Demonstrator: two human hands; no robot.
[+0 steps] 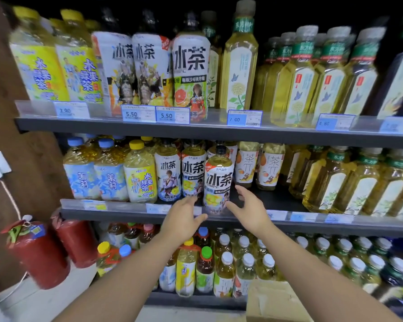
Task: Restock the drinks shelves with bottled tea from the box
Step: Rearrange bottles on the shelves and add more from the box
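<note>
An iced tea bottle (218,180) with a black cap and a white label stands upright at the front edge of the middle shelf (135,213). My left hand (184,217) is just left of its base, fingers loose, holding nothing. My right hand (248,205) is just right of the bottle with fingers spread, apart from it. Two more bottles of the same tea (192,173) stand behind and to the left. The cardboard box (275,300) shows at the bottom, below my right forearm.
The top shelf (196,129) carries large tea bottles with price tags. Small bottles fill the bottom shelf (230,263). Two red fire extinguishers (40,252) stand at the left by a brown wall. A gap lies on the middle shelf right of the placed bottle.
</note>
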